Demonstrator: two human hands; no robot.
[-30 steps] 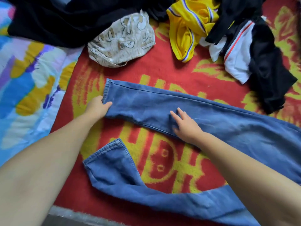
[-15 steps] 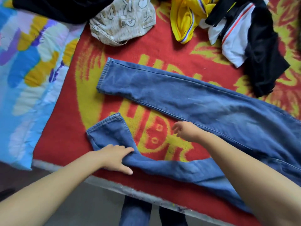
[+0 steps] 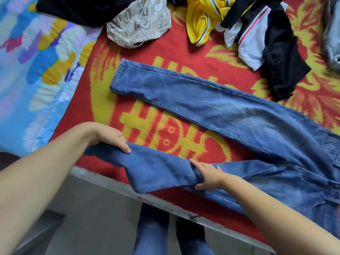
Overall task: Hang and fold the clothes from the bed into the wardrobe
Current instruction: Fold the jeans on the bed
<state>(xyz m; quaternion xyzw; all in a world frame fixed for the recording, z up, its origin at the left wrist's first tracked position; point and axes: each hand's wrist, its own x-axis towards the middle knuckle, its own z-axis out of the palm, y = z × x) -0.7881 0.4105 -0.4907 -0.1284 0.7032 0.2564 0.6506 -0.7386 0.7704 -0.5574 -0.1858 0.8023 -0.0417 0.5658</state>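
A pair of blue jeans [image 3: 230, 107] lies spread on the red and yellow blanket [image 3: 165, 54] of the bed. The far leg lies flat and straight, pointing left. My left hand [image 3: 112, 138] grips the cuff end of the near leg [image 3: 156, 172] and holds it raised off the blanket near the bed's front edge. About halfway along that leg rests my right hand [image 3: 207, 176], fingers spread and fairly straight, pressing the fabric down where it bends.
More clothes lie along the far side: a black garment [image 3: 73, 10], a beige printed one [image 3: 139, 24], a yellow one [image 3: 204, 17], a black and white one [image 3: 257, 37], pale denim [image 3: 333, 34]. A colourful quilt [image 3: 36, 70] covers the left. The bed's edge [image 3: 165, 202] runs below my hands.
My left hand has taken hold of the near leg's cuff end and lifted it off the blanket. My right hand has come down onto the middle of that leg.
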